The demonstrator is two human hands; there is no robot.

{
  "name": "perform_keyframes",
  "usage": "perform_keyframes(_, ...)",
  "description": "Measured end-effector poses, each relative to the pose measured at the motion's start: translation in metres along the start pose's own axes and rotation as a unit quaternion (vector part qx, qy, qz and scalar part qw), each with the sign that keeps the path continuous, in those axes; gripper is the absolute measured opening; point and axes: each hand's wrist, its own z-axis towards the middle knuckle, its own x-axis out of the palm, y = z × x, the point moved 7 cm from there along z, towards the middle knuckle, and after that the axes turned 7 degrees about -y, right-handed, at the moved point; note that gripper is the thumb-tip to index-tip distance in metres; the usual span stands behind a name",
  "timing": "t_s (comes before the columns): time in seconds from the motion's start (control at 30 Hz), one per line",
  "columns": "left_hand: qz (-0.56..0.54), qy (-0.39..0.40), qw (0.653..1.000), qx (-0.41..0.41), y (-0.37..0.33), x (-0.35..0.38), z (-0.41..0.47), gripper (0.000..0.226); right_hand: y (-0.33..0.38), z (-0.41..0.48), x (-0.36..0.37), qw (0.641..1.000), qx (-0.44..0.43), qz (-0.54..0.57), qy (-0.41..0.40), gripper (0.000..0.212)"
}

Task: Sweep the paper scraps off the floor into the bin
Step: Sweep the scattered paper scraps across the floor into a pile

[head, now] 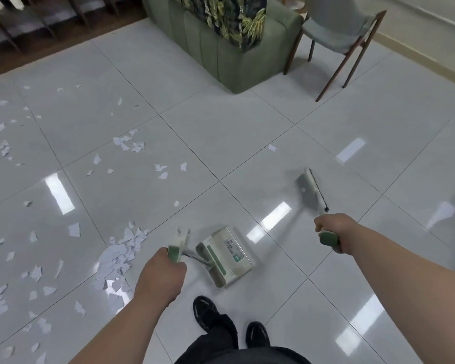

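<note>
Fingers of the left hand [159, 271] wrap the handle of the dustpan [226, 256], which sits on the floor [221, 132] at six o'clock. The right hand [334, 229] has its fingers clamped on the broom [311, 189], whose head is at three o'clock. Paper scraps [118, 256] lie scattered from seven to ten o'clock, thickest at the dustpan's nine o'clock.

Paper scraps [116, 258] white. Floor [247, 132] pale grey tiles, dark grid lines. Sofa [221, 56] green; throw [231, 19] dark, leaf print. Dustpan [229, 258] cream, green stripe.
</note>
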Motion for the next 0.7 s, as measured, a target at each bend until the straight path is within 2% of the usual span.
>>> perform_keyframes(0.2, -0.019, 0.016, 1.0, -0.019, 0.008, -0.022, 0.04, 0.015, 0.024, -0.004, 0.063, 0.998, 0.017, -0.017, 0.051, 0.018)
perform_keyframes(0.5, -0.057, 0.016, 0.996, -0.063, 0.045, -0.058, 0.046, 0.013, 0.055, -0.143, 0.189, 0.973, -0.037, -0.093, 0.21, 0.013)
perform_keyframes(0.57, -0.067, 0.012, 0.995, -0.072, 0.054, -0.066, 0.041, 0.012, 0.067, -0.169, 0.209, 0.964, -0.043, -0.101, 0.244, 0.007)
perform_keyframes(0.7, -0.087, -0.003, 0.992, -0.093, 0.07, -0.082, 0.035, 0.009, 0.094, -0.197, 0.235, 0.951, -0.039, -0.098, 0.29, 0.009)
